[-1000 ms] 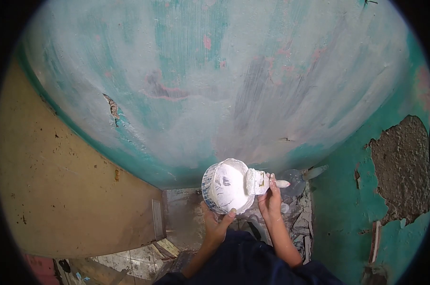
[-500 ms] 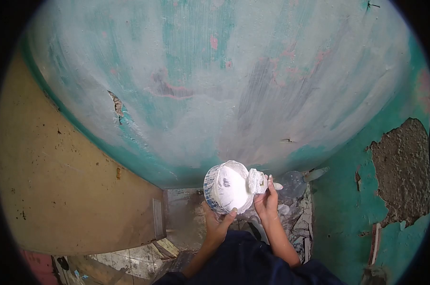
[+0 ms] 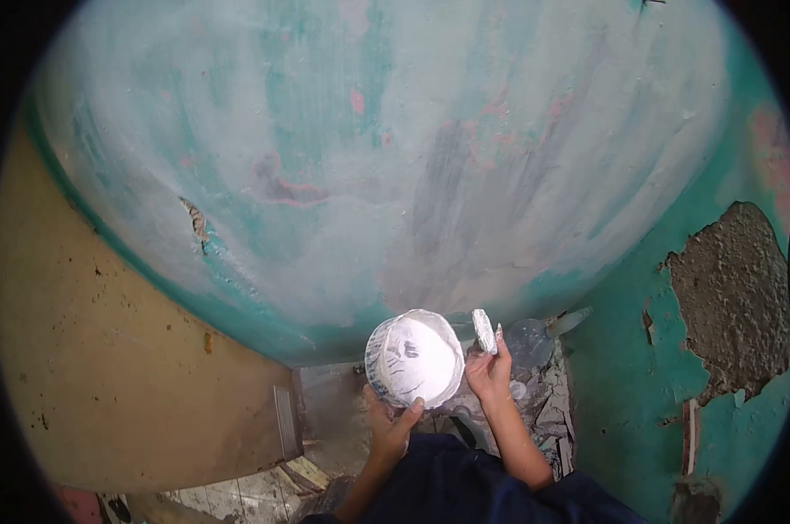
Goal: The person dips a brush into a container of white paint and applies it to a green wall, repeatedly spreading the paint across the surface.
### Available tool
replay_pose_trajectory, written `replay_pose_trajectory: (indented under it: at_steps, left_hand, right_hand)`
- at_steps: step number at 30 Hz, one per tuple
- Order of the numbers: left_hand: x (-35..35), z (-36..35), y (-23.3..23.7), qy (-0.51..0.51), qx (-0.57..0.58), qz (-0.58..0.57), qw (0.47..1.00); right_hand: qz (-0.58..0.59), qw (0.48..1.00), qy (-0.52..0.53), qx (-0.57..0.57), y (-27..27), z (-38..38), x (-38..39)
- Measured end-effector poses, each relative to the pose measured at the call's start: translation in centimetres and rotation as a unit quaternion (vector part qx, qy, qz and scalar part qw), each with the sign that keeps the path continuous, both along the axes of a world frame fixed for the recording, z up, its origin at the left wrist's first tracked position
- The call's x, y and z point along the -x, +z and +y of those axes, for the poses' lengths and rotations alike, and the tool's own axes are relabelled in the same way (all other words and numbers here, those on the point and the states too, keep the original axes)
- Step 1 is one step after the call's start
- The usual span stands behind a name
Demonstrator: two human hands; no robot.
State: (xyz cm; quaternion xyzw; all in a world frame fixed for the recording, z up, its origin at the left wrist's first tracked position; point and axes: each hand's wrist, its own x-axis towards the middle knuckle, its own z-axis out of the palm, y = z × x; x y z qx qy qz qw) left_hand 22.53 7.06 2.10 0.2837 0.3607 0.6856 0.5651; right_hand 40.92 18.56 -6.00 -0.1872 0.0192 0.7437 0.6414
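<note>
My left hand grips a round plastic tub from below and the side, its thumb over the rim. White paint fills the tub, which is tilted toward me, and white smears cover its wall. Just to the right, my right hand is closed round a paintbrush. The brush head is thickly coated in white, points up and appears edge-on, a little apart from the tub's rim. Its handle is hidden by my fingers. In front stands a wall with uneven whitish strokes over green.
At right, a green wall has a large patch of bare plaster. A tan surface fills the left side. A clear plastic bottle and broken debris lie on the floor near the corner.
The paintbrush has turned from its broad face to its edge and moved away from the tub's rim. The tub sits slightly lower and further left in view.
</note>
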Motion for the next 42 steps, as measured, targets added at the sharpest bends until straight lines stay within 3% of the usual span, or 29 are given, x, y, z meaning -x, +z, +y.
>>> replay_pose_trajectory:
  at_steps: [6, 8, 12, 16, 18, 20, 22, 23, 25, 27, 28, 30, 32, 34, 36, 38, 39, 41, 42]
  left_hand:
    - [-1.1, 1.4, 0.8, 0.023, -0.034, -0.03, 0.999]
    - [-1.5, 1.7, 0.1, 0.036, -0.005, -0.042, 0.998]
    - [-2.7, 2.4, 0.2, 0.04, 0.0, -0.051, 0.998]
    - [-4.7, 3.6, -0.2, 0.065, 0.066, -0.024, 0.995]
    - [-6.1, 4.4, 0.5, 0.056, 0.007, -0.059, 0.997]
    - [-7.2, 5.2, 0.7, 0.069, 0.023, -0.046, 0.996]
    - [-8.1, 6.2, -1.6, 0.104, 0.005, 0.036, 0.994]
    - [-8.5, 6.5, -0.6, 0.103, 0.028, 0.044, 0.993]
    - [-9.3, 7.4, -3.1, 0.104, 0.015, 0.024, 0.994]
    - [-10.4, 8.0, -2.6, 0.104, 0.01, 0.015, 0.994]
    - [-11.1, 8.5, -2.7, 0.109, 0.002, 0.014, 0.994]
    - [-12.2, 9.3, -2.6, 0.168, 0.082, -0.08, 0.979]
    - [-13.2, 9.5, -2.6, 0.158, 0.057, -0.093, 0.981]
    - [-14.2, 9.8, -3.5, 0.172, 0.024, -0.175, 0.969]
    - [-14.6, 9.9, -7.4, 0.172, 0.018, -0.139, 0.975]
    - [-15.2, 10.1, -10.6, 0.199, -0.078, 0.097, 0.972]
    - [-15.3, 10.2, -11.3, 0.201, -0.078, 0.095, 0.972]
    - [-15.2, 10.6, -12.2, 0.23, -0.081, 0.396, 0.885]
    - [-15.9, 10.6, -11.6, 0.233, -0.082, 0.394, 0.885]
  right_hand:
    - [0.04, 0.998, -0.04, -0.039, 6.5, 1.6, -1.7]
    - [0.05, 0.99, -0.047, -0.123, 9.8, 2.9, -3.4]
    - [-0.109, 0.941, -0.14, -0.287, 19.2, 7.7, -8.0]
    - [-0.366, 0.773, -0.27, -0.443, 32.2, 12.4, -12.9]
    - [-0.509, 0.616, -0.354, -0.486, 38.8, 14.1, -14.3]
    - [-0.571, 0.531, -0.379, -0.499, 45.3, 15.4, -14.6]
    - [-0.636, 0.32, -0.476, -0.517, 51.3, 18.3, -15.8]
    - [-0.641, 0.297, -0.482, -0.519, 54.0, 19.6, -15.9]
    - [-0.637, 0.267, -0.496, -0.527, 58.6, 21.6, -15.9]
    - [-0.626, 0.133, -0.565, -0.52, 61.5, 23.8, -15.9]
    - [-0.62, 0.132, -0.569, -0.524, 61.8, 24.7, -16.0]
    - [-0.707, 0.036, -0.567, -0.42, 62.2, 25.8, -15.7]
    - [-0.719, -0.061, -0.567, -0.398, 59.6, 25.7, -16.1]
    - [-0.725, -0.078, -0.531, -0.432, 56.1, 24.6, -16.2]
    - [-0.735, -0.077, -0.476, -0.477, 52.6, 24.5, -16.7]
    - [-0.729, -0.062, -0.443, -0.519, 50.8, 23.3, -16.7]
    - [-0.728, -0.063, -0.442, -0.521, 51.1, 23.5, -17.0]
    - [-0.713, 0.035, -0.367, -0.596, 53.1, 24.2, -17.7]
    - [-0.766, 0.124, -0.304, -0.552, 55.0, 24.7, -17.8]
